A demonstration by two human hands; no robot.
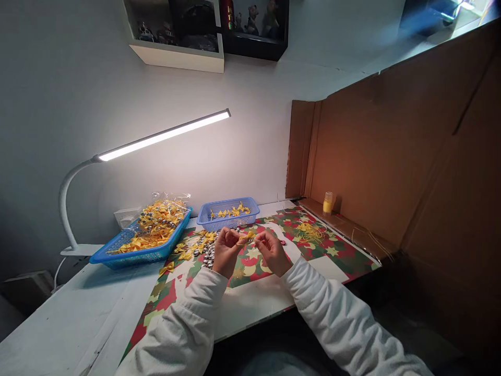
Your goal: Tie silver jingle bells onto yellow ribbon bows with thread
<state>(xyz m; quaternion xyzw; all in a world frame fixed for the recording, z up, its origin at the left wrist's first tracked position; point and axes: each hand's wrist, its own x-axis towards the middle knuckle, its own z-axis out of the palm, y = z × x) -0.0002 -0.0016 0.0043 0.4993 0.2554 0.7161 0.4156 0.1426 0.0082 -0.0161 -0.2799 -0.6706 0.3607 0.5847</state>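
Observation:
Just above the patterned table covering, both my hands meet at a small yellow ribbon bow (247,238). My left hand (227,253) pinches the bow's left side between thumb and fingers. On the other side, my right hand (273,254) is closed with its fingertips at the bow's right end; any thread there is too fine to make out. Silver bells (209,256) lie in a cluster behind and left of my left hand. Loose yellow bows (191,246) are scattered beside them, and a single bow (166,269) rests nearer to me.
A blue basket (136,257) heaped with yellow bows and bells stands left, under a desk lamp (164,134). Behind my hands is a smaller blue basket (228,220) with bows. Yellow thread (311,232) lies right, near a small yellow-filled bottle (327,203) and a cardboard wall (371,146).

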